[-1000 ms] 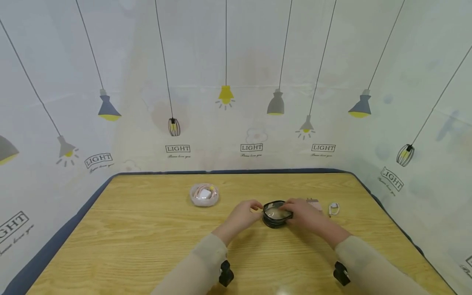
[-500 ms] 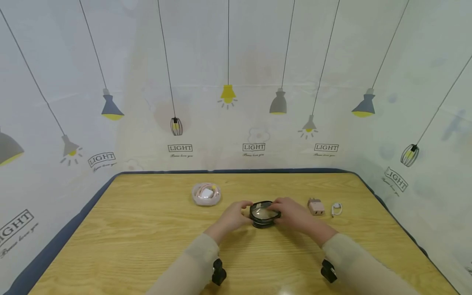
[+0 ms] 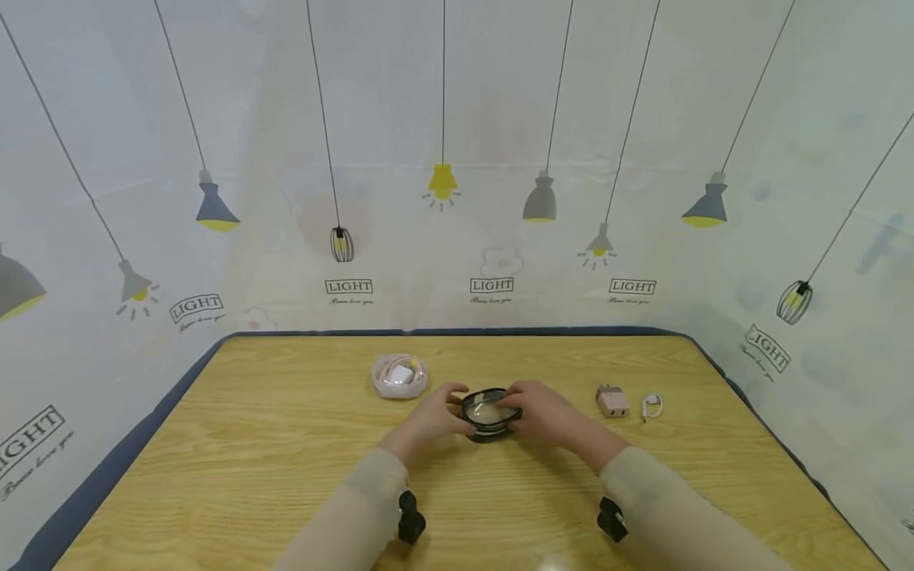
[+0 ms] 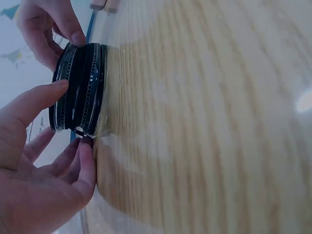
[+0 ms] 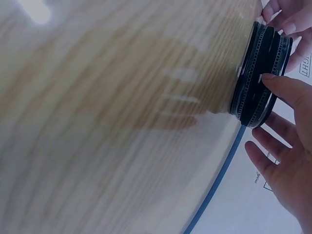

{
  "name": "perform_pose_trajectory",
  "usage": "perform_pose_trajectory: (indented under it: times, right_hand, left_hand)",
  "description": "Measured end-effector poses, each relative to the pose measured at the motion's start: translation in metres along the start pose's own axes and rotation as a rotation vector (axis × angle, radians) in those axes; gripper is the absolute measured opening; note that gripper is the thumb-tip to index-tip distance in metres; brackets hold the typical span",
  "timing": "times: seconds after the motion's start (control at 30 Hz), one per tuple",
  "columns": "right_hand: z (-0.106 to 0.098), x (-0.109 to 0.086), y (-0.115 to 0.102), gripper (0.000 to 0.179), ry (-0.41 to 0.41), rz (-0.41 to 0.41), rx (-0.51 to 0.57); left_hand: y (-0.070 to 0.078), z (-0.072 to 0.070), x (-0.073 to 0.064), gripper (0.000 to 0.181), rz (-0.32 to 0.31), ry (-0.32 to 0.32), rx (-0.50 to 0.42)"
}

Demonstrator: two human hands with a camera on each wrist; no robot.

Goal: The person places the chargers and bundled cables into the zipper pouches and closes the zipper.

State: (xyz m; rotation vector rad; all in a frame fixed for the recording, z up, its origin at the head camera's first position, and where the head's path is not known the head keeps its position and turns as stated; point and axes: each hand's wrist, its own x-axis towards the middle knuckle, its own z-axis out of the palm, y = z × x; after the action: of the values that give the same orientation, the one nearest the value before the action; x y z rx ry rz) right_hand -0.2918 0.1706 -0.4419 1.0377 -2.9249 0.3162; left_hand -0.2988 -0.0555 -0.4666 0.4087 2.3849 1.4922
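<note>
Two sleeves, bottom of frame | left hand and right hand, lower centre, gripping opposite sides of case | case round, black-edged, lower centre between them | white cable, pink charger, lower right | clear holder with coiled cord, left of centre | lamp-print wall, upper half

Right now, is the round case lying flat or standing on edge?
Flat: in the head view, the round case has its shiny top facing up.

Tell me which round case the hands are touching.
The black-trimmed case, between the left hand and right hand; the clear case, with a pink cable inside, sits apart.
</note>
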Motion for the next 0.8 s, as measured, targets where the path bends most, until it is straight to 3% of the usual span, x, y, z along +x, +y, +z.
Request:
perform_pose_trajectory:
  times: [0.2,0.37,0.53,0.67,0.8]
  right_hand:
    - [0.0,0.007,-0.006,0.034,-0.001,0.004,0.011]
    - [-0.005,0.007,-0.009,0.033,0.006,0.019,0.042]
    - [-0.005,0.008,-0.011,0.03,0.027,0.039,0.052]
    - [-0.003,0.009,-0.013,0.034,0.047,0.101,0.071]
    - [-0.001,0.009,-0.013,0.05,0.071,0.192,0.103]
  left_hand:
    - [-0.007,-0.006,0.0,0.077,0.002,-0.027,-0.008]
    - [-0.007,-0.006,0.0,0.072,-0.021,0.002,0.026]
    - [-0.006,-0.004,0.0,0.066,-0.079,0.036,-0.012]
    - [-0.008,-0.003,0.001,0.062,-0.098,0.058,-0.044]
    - [-0.012,-0.003,0.006,0.059,-0.102,0.063,-0.083]
